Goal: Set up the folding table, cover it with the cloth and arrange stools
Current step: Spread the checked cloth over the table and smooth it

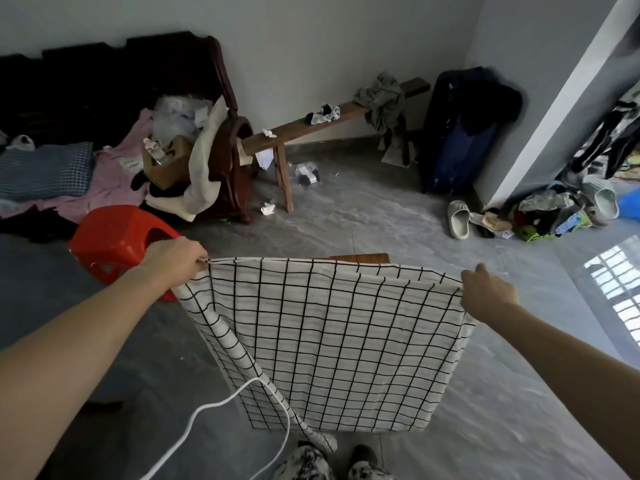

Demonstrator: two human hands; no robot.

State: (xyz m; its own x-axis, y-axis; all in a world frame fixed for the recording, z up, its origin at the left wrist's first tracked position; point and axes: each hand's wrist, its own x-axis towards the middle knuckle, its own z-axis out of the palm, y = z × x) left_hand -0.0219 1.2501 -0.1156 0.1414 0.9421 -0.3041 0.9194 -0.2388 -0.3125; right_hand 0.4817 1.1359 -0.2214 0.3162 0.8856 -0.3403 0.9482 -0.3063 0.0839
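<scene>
A white cloth with a black grid hangs spread in front of me. My left hand pinches its upper left corner. My right hand grips its upper right corner. The cloth hides most of the folding table; only a strip of brown wooden top shows above the cloth's upper edge. A red plastic stool stands on the floor to the left, just behind my left hand.
A long wooden bench with clothes on it runs along the far wall. A dark wooden bed piled with bedding fills the left. A dark blue suitcase, slippers and a clothes heap lie right. A white cable dangles near my legs.
</scene>
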